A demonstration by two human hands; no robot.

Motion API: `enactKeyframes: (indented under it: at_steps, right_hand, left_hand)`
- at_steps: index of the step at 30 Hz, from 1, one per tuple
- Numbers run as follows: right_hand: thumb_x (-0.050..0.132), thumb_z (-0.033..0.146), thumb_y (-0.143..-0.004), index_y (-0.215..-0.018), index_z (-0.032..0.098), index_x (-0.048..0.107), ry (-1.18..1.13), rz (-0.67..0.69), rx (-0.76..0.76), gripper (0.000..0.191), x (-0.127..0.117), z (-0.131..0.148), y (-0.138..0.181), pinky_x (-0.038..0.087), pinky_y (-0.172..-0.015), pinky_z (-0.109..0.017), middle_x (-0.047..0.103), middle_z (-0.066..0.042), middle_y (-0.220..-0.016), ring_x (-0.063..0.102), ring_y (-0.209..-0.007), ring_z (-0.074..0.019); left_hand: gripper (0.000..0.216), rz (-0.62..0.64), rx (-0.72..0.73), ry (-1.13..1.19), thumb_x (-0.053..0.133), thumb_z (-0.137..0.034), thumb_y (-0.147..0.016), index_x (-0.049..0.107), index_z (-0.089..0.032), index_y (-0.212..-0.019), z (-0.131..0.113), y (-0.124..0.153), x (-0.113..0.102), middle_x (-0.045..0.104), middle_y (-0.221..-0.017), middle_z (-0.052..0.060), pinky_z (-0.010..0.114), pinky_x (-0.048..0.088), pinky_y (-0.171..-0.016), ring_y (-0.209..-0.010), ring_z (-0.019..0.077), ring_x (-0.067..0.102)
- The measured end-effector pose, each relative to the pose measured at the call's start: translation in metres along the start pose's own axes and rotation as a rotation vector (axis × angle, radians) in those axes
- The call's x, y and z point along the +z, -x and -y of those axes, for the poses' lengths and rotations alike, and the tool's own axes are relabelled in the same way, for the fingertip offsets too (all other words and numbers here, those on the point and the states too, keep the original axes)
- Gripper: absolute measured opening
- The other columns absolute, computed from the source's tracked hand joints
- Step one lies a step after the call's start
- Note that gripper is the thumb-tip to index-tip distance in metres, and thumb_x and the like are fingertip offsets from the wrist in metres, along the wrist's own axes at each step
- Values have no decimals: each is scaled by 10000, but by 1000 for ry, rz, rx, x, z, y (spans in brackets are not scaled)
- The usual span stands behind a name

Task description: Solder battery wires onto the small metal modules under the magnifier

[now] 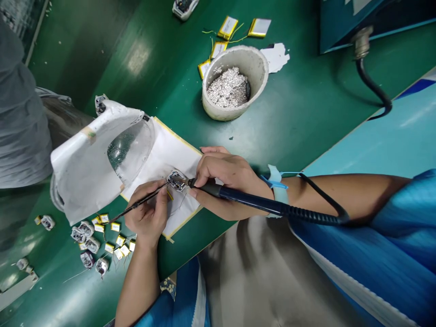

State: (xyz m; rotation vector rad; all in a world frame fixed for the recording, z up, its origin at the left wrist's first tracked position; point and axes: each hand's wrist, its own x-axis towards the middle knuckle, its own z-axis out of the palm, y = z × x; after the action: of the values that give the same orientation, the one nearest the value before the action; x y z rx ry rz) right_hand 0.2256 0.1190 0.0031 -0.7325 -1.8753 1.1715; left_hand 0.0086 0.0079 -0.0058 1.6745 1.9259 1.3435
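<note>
My right hand (228, 181) is closed around a soldering iron (252, 200), its tip over a small white-cased device (176, 180) with electronics showing inside. Pinched in my left hand (148, 211) is a pair of dark tweezers (141, 201), the points at the device's left edge. A small yellow-edged piece and thin wires lie just below the device, partly hidden by my left hand. Under both hands is a sheet of white paper (170, 147) with yellow tape along its edges. A strap (279, 186) circles my right wrist.
A round pot (264, 84) of silvery solder bits stands beyond my hands, with several battery cells (228, 27) behind it. A clear-windowed white cover (78, 159) lies left. More device housings (91, 245) and cells sit lower left. A blue box (340, 27) with a cable stands upper right. Another person's grey sleeve (20, 104) is at left.
</note>
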Motion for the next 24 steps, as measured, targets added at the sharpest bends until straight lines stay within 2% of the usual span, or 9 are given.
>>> enactKeyframes:
  at_steps: [4, 12, 24]
  right_hand:
    - [748, 224, -914, -868, 255, 580, -3, -10, -1, 177, 0, 0, 0, 514, -1073, -424, 695, 58, -754, 673, -704, -155]
    - [746, 227, -909, -867, 262, 574, 9, 6, -4, 180, 0, 0, -1, 501, -1103, -438, 710, 54, -762, 683, -718, -167]
    - [737, 235, -913, -872, 259, 582, 21, 15, -22, 162, 0, 0, -1, 490, -1090, -441, 719, 53, -760, 683, -713, -162]
  left_hand:
    - [209, 5, 58, 4, 833, -112, -967, 771, -214, -1139, 0, -2, 2, 862, -1031, 42, 358, 709, -883, -973, 194, 852]
    - [98, -19, -54, -139, 833, -275, -1010, 782, -207, -1059, 1, 0, 1, 849, -994, 51, 359, 711, -844, -914, 199, 850]
    - [74, -29, -41, -157, 845, -261, -999, 810, -205, -1030, 0, -1, 2, 855, -976, 47, 335, 701, -808, -861, 186, 840]
